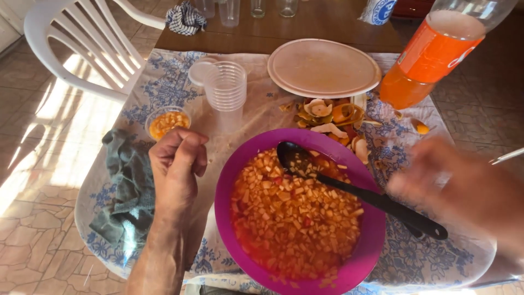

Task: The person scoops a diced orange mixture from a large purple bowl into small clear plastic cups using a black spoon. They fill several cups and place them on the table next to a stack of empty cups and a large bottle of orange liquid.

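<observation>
A big purple bowl (226, 188) full of chopped fruit in reddish juice stands at the table's near edge. A black ladle (376, 201) lies in it, scoop in the fruit, handle sticking out over the right rim. My left hand (177, 166) hovers just left of the bowl, fingers curled into a loose fist with nothing visible in it. My right hand (442, 177) is motion-blurred above the ladle's handle end; whether it touches the handle or holds anything is unclear. A small clear cup of fruit (167, 122) sits beyond my left hand.
A stack of clear plastic cups (226, 90), a beige plate (323, 66), fruit peels (333, 121) and an orange soda bottle (431, 54) stand behind the bowl. A grey-green cloth (126, 188) lies at left. A white plastic chair (82, 38) is beyond the table corner.
</observation>
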